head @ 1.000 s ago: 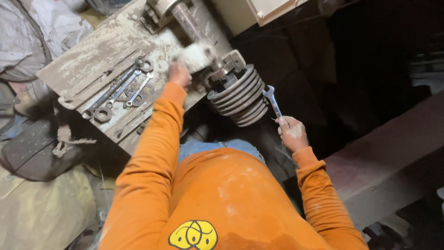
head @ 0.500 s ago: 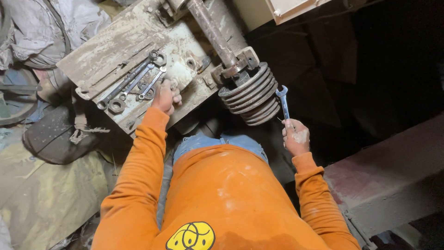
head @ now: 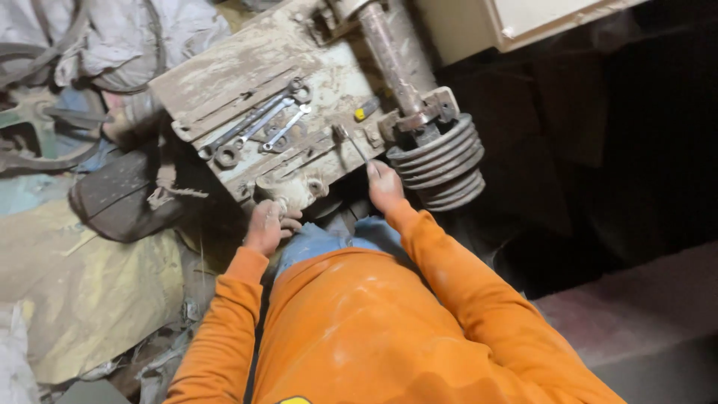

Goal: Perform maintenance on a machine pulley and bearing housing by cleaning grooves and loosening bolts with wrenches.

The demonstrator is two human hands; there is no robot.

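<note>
My right hand [head: 385, 185] is closed on a slim wrench [head: 351, 146]. The wrench reaches up and left to a fitting on the dusty grey machine housing [head: 247, 71], just left of the grooved pulley [head: 441, 161]. Lower down, my left hand [head: 268, 226] sits at the housing's bottom edge with its fingers curled under a rounded lug [head: 288, 188]. Whether it grips anything is unclear. Both arms wear orange sleeves.
Several wrenches [head: 254, 123] and a small yellow-handled tool [head: 365, 110] lie on top of the housing. A rusty shaft [head: 389, 60] rises from the pulley. A dark shoe [head: 123, 196] and a yellowish sheet [head: 82, 292] are at left, a cream cabinet [head: 523, 22] behind, a ledge [head: 643, 314] at right.
My right hand carried the wrench from the right of the pulley over to its left, onto the housing. My left hand dropped from the housing's top to its bottom edge.
</note>
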